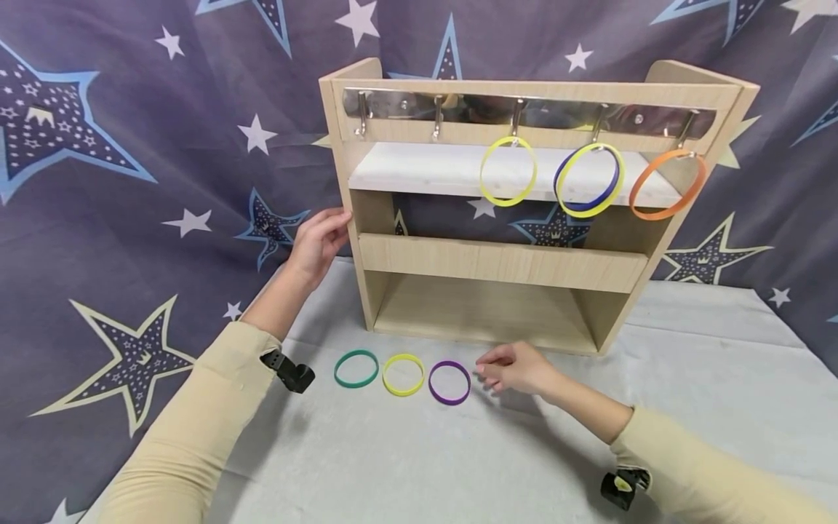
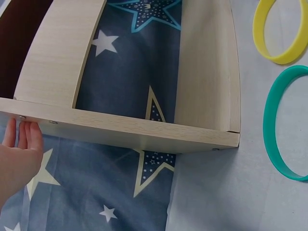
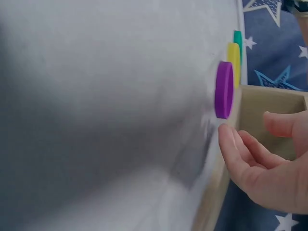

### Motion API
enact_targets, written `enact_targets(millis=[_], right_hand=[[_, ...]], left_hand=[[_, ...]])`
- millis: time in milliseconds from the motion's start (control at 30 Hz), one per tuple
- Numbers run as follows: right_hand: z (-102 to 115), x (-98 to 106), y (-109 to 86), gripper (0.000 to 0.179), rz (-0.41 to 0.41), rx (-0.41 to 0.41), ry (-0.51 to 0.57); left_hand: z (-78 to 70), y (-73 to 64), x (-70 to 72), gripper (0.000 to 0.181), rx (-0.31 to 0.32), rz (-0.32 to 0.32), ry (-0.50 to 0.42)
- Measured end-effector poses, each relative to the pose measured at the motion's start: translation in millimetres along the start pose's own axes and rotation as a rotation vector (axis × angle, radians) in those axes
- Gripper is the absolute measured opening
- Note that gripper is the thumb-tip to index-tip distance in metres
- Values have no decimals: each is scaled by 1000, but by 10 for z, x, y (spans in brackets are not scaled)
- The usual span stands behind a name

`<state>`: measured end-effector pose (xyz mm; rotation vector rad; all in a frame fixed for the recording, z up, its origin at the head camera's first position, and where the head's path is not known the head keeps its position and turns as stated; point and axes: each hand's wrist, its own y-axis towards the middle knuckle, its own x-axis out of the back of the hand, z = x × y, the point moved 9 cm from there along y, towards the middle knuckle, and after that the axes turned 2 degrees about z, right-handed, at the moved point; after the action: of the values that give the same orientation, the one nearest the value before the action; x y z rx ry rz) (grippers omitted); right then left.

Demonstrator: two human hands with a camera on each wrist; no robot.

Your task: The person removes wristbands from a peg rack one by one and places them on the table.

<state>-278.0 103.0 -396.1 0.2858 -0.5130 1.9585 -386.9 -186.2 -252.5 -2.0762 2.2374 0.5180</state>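
Observation:
My left hand (image 1: 318, 245) touches the outer left side of a light wooden shelf rack (image 1: 504, 263), fingertips against the panel. Just right of the purple wristband (image 1: 449, 402), my right hand (image 1: 519, 369) hovers with thumb and fingers apart, holding nothing. A yellow wristband (image 1: 404, 394) and a green wristband (image 1: 356, 385) lie in a row with the purple one on the cloth. From the rack's metal hooks (image 1: 517, 116) hang another yellow band (image 1: 483, 179), a yellow band (image 1: 620, 182) with a blue band (image 1: 559, 177) on the same hook, and an orange band (image 1: 700, 180).
The two leftmost hooks (image 1: 361, 116) carry no bands. A white board (image 1: 445, 171) forms the upper shelf. Grey cloth (image 1: 366, 466) covers the table, and a dark curtain with stars (image 1: 216, 160) hangs behind and at the left.

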Motion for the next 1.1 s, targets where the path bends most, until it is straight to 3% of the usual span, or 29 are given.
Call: enact_targets(millis=[500,733,1100], right_hand=[[388,391,-56,33,-117,82,-177],[574,548,-123,35,-151,74,-182],[829,747,-214,38,-211,129,-159]], left_hand=[[-26,-15,-10,12,-11,4,10],[-20,-14,1,10,-4,0,27],[-17,-17,-6,10,-3,7,30]])
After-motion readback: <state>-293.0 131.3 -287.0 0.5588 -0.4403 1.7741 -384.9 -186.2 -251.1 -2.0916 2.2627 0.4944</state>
